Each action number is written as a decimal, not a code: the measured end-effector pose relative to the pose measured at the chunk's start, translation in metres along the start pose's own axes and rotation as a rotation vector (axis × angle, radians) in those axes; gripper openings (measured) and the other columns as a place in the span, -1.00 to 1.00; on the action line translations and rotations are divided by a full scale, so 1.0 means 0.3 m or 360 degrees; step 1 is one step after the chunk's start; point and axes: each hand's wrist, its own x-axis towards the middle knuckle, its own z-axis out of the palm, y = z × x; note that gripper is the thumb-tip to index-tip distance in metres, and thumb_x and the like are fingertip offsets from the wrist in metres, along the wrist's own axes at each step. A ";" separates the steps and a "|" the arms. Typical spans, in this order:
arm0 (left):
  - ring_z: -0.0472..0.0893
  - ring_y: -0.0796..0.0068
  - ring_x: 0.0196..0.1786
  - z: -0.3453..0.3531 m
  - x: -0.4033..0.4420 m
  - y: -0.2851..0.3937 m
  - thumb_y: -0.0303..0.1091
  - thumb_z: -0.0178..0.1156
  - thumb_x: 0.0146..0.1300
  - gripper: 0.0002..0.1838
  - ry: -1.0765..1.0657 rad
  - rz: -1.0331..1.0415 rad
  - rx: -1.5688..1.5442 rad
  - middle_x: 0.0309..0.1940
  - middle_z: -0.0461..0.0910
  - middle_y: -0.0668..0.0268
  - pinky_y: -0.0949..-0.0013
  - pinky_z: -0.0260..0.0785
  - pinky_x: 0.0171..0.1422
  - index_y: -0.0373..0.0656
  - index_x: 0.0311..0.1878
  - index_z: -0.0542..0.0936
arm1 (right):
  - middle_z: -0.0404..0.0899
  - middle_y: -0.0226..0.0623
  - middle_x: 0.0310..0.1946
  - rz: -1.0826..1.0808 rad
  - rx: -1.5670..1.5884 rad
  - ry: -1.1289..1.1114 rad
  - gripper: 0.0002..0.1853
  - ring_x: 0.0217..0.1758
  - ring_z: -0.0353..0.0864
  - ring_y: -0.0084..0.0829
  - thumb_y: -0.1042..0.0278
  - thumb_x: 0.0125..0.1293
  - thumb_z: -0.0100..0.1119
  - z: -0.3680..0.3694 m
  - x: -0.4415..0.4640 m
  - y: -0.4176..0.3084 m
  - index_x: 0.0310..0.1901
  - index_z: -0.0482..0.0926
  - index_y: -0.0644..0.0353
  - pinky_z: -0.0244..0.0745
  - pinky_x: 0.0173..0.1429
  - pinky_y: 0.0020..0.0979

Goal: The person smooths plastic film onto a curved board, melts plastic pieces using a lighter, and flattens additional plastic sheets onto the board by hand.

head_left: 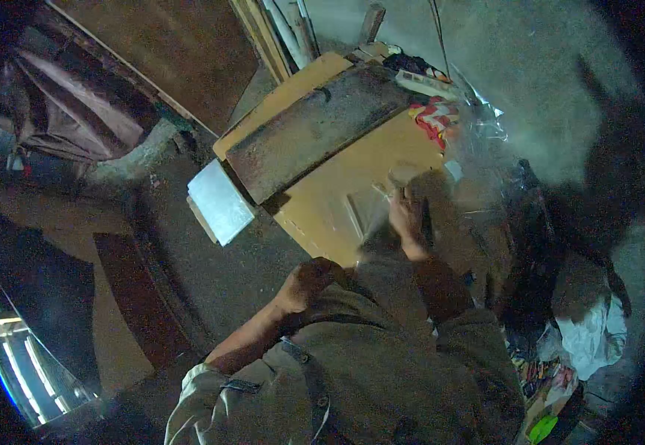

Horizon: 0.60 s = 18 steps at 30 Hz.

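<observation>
My right hand (409, 215) is over the tan board (315, 215), its fingers closed around something small and pale that I cannot make out. Beside those fingers a clear, shiny sheet-like piece (359, 211) lies on the board. My left hand (308, 283) rests by my lap, near the board's close corner; its fingers are bent away into shadow, and whether it holds anything is hidden. A dark, worn plank (315, 126) lies across the far part of the board.
A white flat slab (221, 202) sits left of the board. Red-and-yellow wrapping (435, 119) and clear plastic (486, 126) lie at its far right. A white plastic bag (596, 334) is at the right. Poles (285, 33) lean behind, and a brown panel (167, 44) stands at upper left.
</observation>
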 end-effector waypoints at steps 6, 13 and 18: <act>0.30 0.21 0.30 0.069 0.084 0.055 -0.19 0.46 -0.09 -0.19 0.0297 -0.0210 0.0024 0.24 0.30 0.17 0.19 0.06 0.42 -0.19 0.25 0.32 | 0.40 -0.04 0.17 0.0225 0.0217 -0.0118 -0.57 0.22 0.38 0.01 0.37 0.18 0.10 -0.431 0.044 -0.090 0.13 0.38 0.07 0.24 0.28 0.03; 0.38 0.15 0.23 0.146 0.295 0.067 -0.31 0.34 0.11 -0.50 0.0552 0.0343 0.1022 0.15 0.41 0.12 0.22 0.26 0.32 -0.19 0.12 0.45 | 0.38 0.01 -0.25 0.0333 0.1196 0.0027 -0.85 -0.12 0.41 0.01 0.41 0.28 0.03 -0.635 -0.002 -0.183 -0.16 0.39 0.23 0.33 -0.06 -0.13; 0.59 0.32 -0.12 0.178 0.345 0.128 -0.41 0.20 0.26 -0.79 0.0360 0.0010 0.0807 -0.23 0.58 0.15 0.38 0.43 0.05 -0.30 -0.09 0.54 | 0.43 -0.14 -0.17 -0.0211 0.0750 0.0038 -0.77 -0.05 0.45 -0.22 0.37 0.34 0.01 -0.787 0.026 -0.208 -0.03 0.40 0.24 0.37 -0.01 -0.20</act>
